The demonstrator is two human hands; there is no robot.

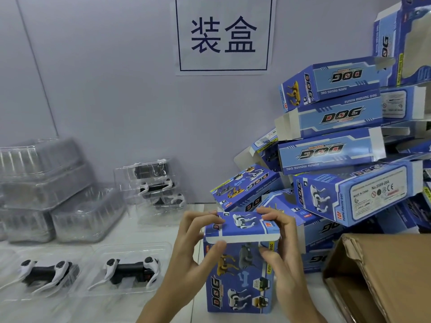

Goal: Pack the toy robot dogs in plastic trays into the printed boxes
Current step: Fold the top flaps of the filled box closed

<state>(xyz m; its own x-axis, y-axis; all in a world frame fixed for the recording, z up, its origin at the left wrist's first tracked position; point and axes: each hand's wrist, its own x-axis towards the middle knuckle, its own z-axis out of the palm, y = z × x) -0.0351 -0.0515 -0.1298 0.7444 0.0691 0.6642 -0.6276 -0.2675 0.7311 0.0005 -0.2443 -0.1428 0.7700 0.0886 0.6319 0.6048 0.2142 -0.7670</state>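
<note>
Head view: we are gripping the upright printed box [240, 273] at 6 o'clock, left hand [196, 248] and right hand [279, 243] pinching its top flap [242, 227] closed, trayed robot dogs [126, 271] waiting at 8 o'clock.

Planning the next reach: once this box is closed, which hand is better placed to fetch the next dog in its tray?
Left hand: the tray lies on its side, nearer than the right hand.

Cardboard carton [382, 276] cropped at right edge
</note>
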